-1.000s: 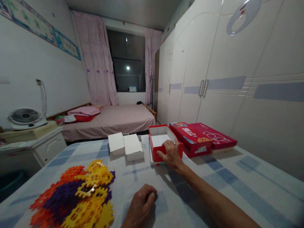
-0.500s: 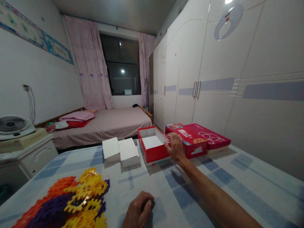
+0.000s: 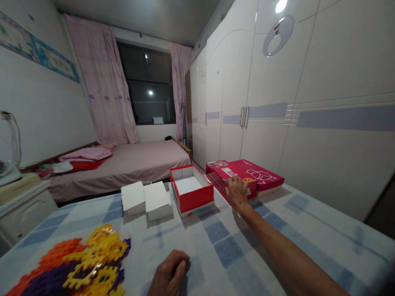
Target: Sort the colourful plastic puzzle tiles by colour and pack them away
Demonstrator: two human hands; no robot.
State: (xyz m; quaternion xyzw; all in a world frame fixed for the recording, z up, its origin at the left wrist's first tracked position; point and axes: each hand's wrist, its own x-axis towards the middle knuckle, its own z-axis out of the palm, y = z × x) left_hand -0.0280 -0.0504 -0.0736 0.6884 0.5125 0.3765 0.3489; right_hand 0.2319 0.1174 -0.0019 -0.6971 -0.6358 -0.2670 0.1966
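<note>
My right hand (image 3: 237,192) is at the near left edge of a red printed box (image 3: 226,169), its fingers bent over the top and the thumb to the left. Left of it stands an open red box (image 3: 194,199) with a white inside, resting on a pale base. My left hand (image 3: 169,271) lies on the table at the front, fingers curled in, nothing visible in it. A pile of gear-shaped plastic pieces (image 3: 98,255) in yellow, orange and purple lies to its left.
Two white boxes (image 3: 158,194) stand left of the open red box. A flat dark red box (image 3: 262,176) adjoins the printed one. All are on a blue and white checked tablecloth (image 3: 228,250). Beyond are a bed (image 3: 148,158) and a tall white wardrobe (image 3: 234,144).
My right hand has moved off the right edge of the open red box and onto the red printed box. My left hand stays on the table. The view has turned slightly right.
</note>
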